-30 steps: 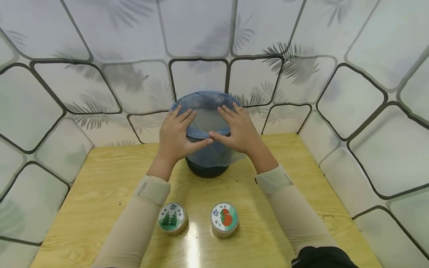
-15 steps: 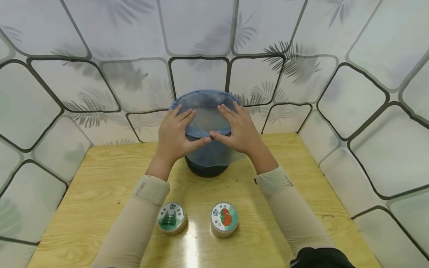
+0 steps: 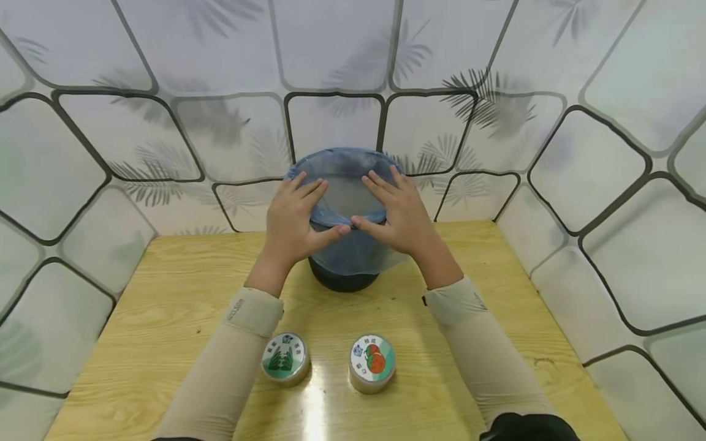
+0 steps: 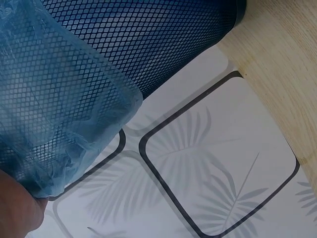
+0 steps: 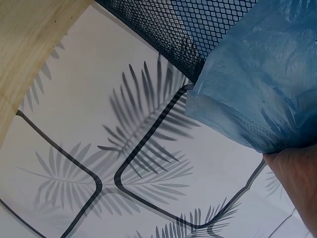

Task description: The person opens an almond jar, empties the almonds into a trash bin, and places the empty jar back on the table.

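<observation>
A dark mesh wastebasket (image 3: pixel 343 283) stands at the back of the table, lined with a translucent blue garbage bag (image 3: pixel 353 252) folded over its rim. My left hand (image 3: pixel 291 220) rests on the left of the rim, its fingers extended and spread over the bag. Opposite it, my right hand (image 3: pixel 398 215) lies on the right of the rim in a similar pose. The two thumbs nearly meet at the front edge. Both wrist views show the bag's loose skirt hanging outside the mesh (image 4: pixel 163 39), with part of a hand (image 5: pixel 296 173) against the plastic.
Two round tape rolls stand near the front of the wooden table (image 3: pixel 165 318): one with a green plant label (image 3: pixel 285 358), one with a red tomato label (image 3: pixel 372 362). Patterned wall panels (image 3: pixel 242 141) enclose the table at the back and sides.
The head view has shifted slightly, so the scene sits a little further right. Both hands stay on the bag-covered rim in nearly the same pose.
</observation>
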A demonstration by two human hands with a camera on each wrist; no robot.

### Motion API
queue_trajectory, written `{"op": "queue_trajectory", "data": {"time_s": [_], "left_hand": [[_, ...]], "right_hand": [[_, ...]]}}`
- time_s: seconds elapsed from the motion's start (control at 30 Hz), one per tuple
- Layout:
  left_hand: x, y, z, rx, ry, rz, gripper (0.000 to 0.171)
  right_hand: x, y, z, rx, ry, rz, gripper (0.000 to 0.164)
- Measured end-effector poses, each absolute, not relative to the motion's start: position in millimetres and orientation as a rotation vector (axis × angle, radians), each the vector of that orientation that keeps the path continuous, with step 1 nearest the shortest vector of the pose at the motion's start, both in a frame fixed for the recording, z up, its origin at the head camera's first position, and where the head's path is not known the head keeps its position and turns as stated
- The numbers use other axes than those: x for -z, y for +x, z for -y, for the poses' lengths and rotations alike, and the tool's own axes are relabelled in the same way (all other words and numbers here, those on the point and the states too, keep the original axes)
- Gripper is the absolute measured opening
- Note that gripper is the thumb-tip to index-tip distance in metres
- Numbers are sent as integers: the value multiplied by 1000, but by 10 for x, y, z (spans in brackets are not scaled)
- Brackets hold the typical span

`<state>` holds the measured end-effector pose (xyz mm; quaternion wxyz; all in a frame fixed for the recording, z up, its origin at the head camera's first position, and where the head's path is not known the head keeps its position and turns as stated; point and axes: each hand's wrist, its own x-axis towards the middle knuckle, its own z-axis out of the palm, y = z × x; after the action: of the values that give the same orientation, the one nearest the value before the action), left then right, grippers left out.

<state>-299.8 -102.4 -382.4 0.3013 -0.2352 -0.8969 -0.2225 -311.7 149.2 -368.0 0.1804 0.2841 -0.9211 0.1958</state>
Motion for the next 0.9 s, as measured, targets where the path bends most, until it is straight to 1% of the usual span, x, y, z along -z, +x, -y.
{"op": "queue_trajectory", "data": {"time_s": [0.9], "left_hand": [[3857,-3023,1031,652,-637,2352,126]], "right_hand": [[3675,-3118,-1474,-546,807,2592,117]]}}
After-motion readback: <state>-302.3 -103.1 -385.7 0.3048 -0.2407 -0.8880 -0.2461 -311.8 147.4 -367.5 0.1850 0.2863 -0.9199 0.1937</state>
